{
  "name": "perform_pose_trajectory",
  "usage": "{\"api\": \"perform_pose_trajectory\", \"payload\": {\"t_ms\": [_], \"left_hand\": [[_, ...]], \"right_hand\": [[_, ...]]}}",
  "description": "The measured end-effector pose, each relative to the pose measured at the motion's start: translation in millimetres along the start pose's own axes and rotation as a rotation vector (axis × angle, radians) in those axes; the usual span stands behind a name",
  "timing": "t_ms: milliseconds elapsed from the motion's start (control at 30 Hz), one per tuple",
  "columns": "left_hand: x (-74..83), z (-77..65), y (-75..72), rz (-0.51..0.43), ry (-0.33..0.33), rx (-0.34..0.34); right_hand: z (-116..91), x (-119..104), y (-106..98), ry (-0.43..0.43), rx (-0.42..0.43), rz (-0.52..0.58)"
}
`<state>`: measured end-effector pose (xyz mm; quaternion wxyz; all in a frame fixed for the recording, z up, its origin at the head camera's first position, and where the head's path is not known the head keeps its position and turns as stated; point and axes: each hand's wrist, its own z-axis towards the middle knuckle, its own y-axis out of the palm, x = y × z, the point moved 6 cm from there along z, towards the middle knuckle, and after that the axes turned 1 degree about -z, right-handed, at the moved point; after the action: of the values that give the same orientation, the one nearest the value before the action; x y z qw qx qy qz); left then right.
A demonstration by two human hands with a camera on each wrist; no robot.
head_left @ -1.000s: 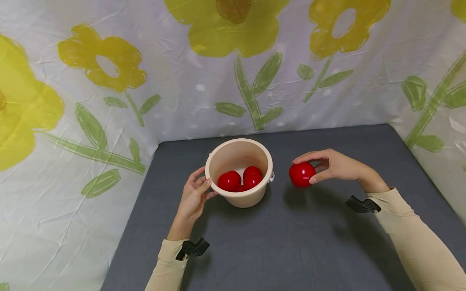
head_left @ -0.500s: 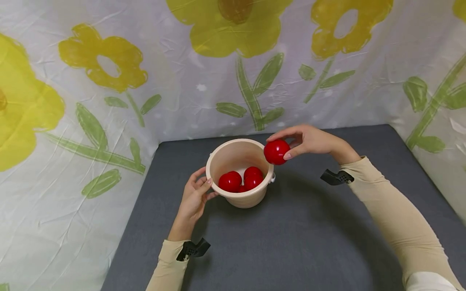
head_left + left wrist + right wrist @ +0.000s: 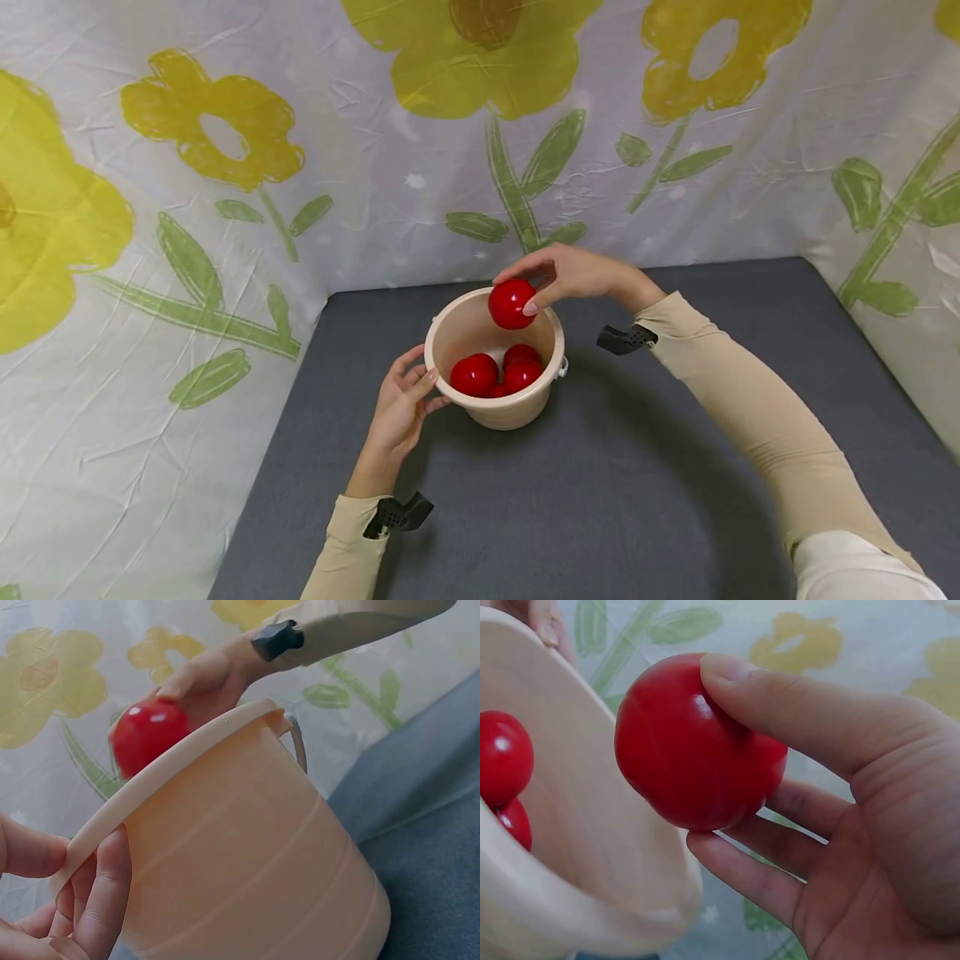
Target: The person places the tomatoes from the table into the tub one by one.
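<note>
A cream plastic bucket point(image 3: 504, 414) stands on the grey cloth, its mouth tipped slightly toward the head camera. My left hand point(image 3: 397, 412) pinches its rim on the left side, thumb on one side of the rim and fingers along the outer wall in the left wrist view. Inside the bucket lie several glossy red round fruits point(image 3: 474, 375). Above the far part of the bucket's mouth, my right hand point(image 3: 572, 273) holds another red round fruit point(image 3: 694, 757) between thumb and fingers. Its smooth skin shows no stem in the right wrist view.
Dark grey cloth point(image 3: 600, 517) covers the table around the bucket. A white curtain point(image 3: 390, 208) with yellow flowers hangs right behind and on both sides. The bucket's handle point(image 3: 298, 746) hangs down at its right side.
My right hand has carried the red fruit leftward and up, from beside the bucket, past its right rim, to over the mouth. My left hand has stayed on the rim.
</note>
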<state>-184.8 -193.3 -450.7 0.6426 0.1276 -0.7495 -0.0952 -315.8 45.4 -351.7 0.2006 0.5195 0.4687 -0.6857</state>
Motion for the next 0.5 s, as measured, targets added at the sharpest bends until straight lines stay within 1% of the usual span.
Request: {"api": "perform_pose_trajectory", "payload": {"t_ms": [267, 500], "left_hand": [[0.0, 1.1, -0.2, -0.001, 0.005, 0.003], [-0.3, 0.3, 0.7, 0.006, 0.002, 0.005]], "right_hand": [[30.8, 3.7, 14.8, -0.030, -0.097, 0.016], [45.0, 15.2, 27.4, -0.007, -0.152, -0.001]]}}
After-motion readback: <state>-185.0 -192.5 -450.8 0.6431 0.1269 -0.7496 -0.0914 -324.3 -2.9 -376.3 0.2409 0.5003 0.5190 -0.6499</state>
